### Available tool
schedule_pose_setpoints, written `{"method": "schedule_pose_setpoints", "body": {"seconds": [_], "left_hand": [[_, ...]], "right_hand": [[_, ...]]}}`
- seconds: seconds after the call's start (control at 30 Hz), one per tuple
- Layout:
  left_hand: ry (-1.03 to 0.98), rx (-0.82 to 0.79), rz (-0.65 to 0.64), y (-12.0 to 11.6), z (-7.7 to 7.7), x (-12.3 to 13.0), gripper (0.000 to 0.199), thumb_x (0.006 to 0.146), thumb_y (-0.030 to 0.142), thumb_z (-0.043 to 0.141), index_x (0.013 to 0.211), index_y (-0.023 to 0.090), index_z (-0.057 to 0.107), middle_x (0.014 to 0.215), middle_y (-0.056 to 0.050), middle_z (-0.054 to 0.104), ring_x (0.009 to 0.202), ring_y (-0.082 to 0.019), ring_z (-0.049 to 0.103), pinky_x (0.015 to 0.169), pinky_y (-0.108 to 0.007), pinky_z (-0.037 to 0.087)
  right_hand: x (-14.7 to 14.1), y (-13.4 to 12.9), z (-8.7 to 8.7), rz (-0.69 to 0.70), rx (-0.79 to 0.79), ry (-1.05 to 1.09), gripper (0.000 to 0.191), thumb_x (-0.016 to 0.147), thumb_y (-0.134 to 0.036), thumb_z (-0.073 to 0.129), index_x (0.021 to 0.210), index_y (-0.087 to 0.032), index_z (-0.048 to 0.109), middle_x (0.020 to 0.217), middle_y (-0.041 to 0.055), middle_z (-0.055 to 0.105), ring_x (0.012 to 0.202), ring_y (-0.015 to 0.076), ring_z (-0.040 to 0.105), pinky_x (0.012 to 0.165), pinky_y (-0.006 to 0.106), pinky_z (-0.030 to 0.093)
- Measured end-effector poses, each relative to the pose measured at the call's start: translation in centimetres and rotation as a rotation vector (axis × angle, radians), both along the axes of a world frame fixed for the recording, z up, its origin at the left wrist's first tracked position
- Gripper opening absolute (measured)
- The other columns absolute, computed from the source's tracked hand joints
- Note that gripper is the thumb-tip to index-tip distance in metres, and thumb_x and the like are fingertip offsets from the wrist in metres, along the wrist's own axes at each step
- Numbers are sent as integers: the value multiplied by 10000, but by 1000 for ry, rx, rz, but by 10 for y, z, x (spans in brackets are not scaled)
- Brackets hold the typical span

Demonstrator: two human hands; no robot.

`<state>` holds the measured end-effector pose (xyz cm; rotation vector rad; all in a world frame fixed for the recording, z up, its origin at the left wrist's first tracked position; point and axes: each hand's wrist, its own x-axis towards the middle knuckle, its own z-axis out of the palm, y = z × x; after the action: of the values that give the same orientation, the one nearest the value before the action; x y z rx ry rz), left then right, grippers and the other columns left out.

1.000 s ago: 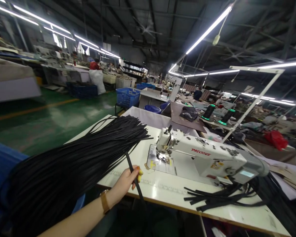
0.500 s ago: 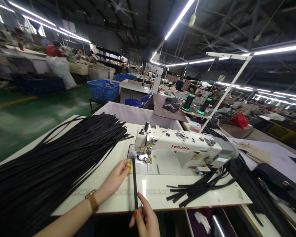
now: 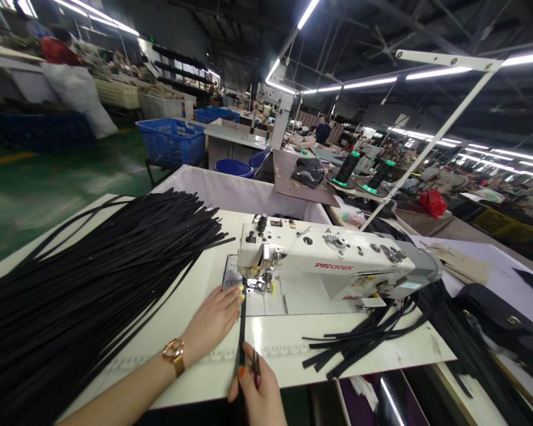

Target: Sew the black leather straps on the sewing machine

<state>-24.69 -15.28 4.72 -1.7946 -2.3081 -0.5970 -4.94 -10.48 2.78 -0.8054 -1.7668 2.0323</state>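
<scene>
A narrow black strap [image 3: 242, 322] runs from the presser foot of a white sewing machine [image 3: 293, 251] toward me. My left hand [image 3: 220, 313] lies flat beside the needle area, fingers stretched out and fingertips at the strap's left edge. Nearer the table's front edge, my right hand [image 3: 260, 390] pinches the strap between thumb and fingers. Thread snips [image 3: 256, 367] with dark pointed tips stick up from that same hand; their handles are hidden in the palm. The strap's far end is hidden under the machine head.
A large pile of black straps [image 3: 115, 266] covers the table's left side. More cut straps [image 3: 350, 349] hang over the right front. Two black thread cones [image 3: 349, 168] stand behind the machine, near a slanted white thread stand pole [image 3: 435, 139]. A blue basket [image 3: 173, 142] is farther back.
My left hand has gone from a pinch near the strap's end to lying flat by the needle. The strap has moved forward under the presser foot. My right hand still grips it.
</scene>
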Motion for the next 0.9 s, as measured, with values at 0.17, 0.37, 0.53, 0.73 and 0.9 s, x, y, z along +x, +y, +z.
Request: {"method": "schedule_pose_setpoints", "body": {"seconds": [0.17,0.37,0.53,0.73,0.9], "left_hand": [[-5,22,-1,1,-4,-3,357,976,248,452,1298,167,587,1373,-91,583,1292,-261,502,1132,-497,356],[14,19,3,1,-3,-3,351,978,233,436,1282,178,603,1369,-85,587,1286,-262,509,1115,-505,376],[23,-5,1,2,-1,-3,361,966,215,442,1287,156,596,1372,-108,581,1291,-273,504,1106,-515,381],[20,-11,2,3,-4,-4,369,961,218,450,1299,158,585,1386,-97,572,1301,-270,493,1109,-509,380],[42,-19,1,2,-3,-3,375,967,214,438,1309,146,577,1398,-105,560,1306,-266,487,1111,-509,375]], "right_hand": [[-5,1,13,-21,20,-41,701,891,-590,527,1335,-48,510,583,2,617,582,184,571,684,326,464],[-13,6,30,37,-64,-72,575,903,-458,543,1301,-44,521,550,-23,586,556,167,540,664,309,431],[-16,4,33,15,-65,-77,660,875,-526,554,1307,-30,492,595,-15,576,575,173,528,679,326,433],[-16,4,34,26,-42,-56,597,893,-522,545,1281,-68,534,604,-17,576,582,166,523,680,317,426],[-15,3,43,20,-2,-95,546,910,-492,528,1265,-79,557,580,-16,593,587,167,532,686,306,429]]}}
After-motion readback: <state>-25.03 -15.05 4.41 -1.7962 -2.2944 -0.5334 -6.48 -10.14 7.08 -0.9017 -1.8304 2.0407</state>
